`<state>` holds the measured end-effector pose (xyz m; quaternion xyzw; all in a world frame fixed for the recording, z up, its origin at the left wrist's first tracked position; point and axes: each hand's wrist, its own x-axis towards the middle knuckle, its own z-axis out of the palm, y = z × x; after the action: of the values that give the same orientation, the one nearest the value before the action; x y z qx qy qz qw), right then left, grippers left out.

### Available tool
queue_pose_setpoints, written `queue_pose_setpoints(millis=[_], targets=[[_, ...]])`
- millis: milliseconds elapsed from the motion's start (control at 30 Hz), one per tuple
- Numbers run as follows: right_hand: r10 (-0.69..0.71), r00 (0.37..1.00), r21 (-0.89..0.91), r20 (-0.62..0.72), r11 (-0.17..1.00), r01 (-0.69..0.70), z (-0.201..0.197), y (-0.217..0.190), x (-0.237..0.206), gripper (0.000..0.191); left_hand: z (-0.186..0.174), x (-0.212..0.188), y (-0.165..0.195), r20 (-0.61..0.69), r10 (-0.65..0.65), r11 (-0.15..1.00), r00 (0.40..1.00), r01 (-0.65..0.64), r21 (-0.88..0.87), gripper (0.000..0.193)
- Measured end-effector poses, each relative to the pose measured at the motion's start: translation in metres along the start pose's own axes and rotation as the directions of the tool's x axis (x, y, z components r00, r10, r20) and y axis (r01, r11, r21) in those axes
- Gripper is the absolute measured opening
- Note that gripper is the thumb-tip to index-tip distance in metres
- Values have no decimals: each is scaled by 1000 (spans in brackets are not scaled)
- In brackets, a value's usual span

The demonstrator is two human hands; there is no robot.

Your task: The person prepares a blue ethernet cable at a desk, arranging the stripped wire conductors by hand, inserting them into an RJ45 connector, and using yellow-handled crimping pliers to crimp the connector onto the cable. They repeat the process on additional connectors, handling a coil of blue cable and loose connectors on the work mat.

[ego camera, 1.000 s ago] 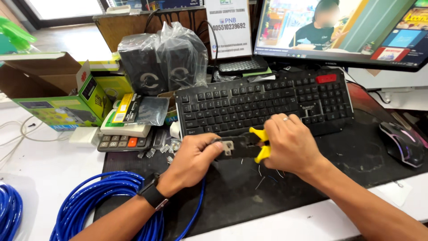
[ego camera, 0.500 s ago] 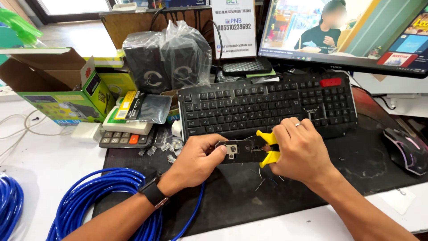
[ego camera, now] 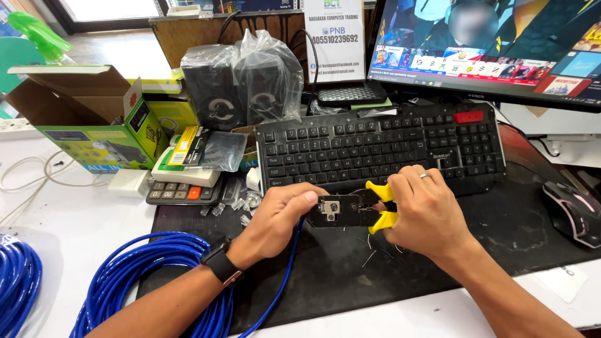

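- Nearest, at the bench's near left edge, a coil of blue network cable [ego camera: 134,281] lies on the white top; one strand runs up over the black desk mat [ego camera: 350,275] into the left hand.
- The left hand [ego camera: 282,219] is clenched around the cable's end, thumb pressed against the dark head of the crimping tool [ego camera: 350,209], feeding the end into it. The plug itself is hidden, so I cannot tell how deep it sits.
- The right hand [ego camera: 422,209] is closed around the tool's yellow handles, which stand a little apart. The tool is held just above the mat, right in front of the keyboard's near edge.
- To do this well, I judge: keep the cable pushed straight and fully home with the left thumb, hold the tool level, then squeeze in one firm, even stroke.
- Cut wire scraps [ego camera: 375,247] lie on the mat under the tool; clear plugs [ego camera: 241,203] sit near the calculator [ego camera: 184,191].
- Farther back: black keyboard [ego camera: 382,147], mouse [ego camera: 573,213] at the right edge, bagged speakers [ego camera: 241,84], monitor [ego camera: 494,44].
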<state>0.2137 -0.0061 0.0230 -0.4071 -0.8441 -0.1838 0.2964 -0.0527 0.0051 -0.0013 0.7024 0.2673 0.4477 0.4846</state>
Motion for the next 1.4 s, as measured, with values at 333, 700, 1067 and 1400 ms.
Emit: queue_pose_setpoints(millis=[333,700,1067,1400], targets=[[5,1000,-2,3,1000,-5,-1,0,0,35,2,1,-3,-3,-137,989,991,137,62,24],[5,1000,-16,6,1000,-5,0,-1,1,36,5,1,-1,-43,-163,980,986,167,110,23],[11,1000,-49,3,999,-11,-1,-2,2,39,6,4,3,-58,-161,974,985,168,149,24],[14,1000,-42,15,999,-13,-3,-3,3,37,7,4,4,-59,-160,968,985,168,188,24]])
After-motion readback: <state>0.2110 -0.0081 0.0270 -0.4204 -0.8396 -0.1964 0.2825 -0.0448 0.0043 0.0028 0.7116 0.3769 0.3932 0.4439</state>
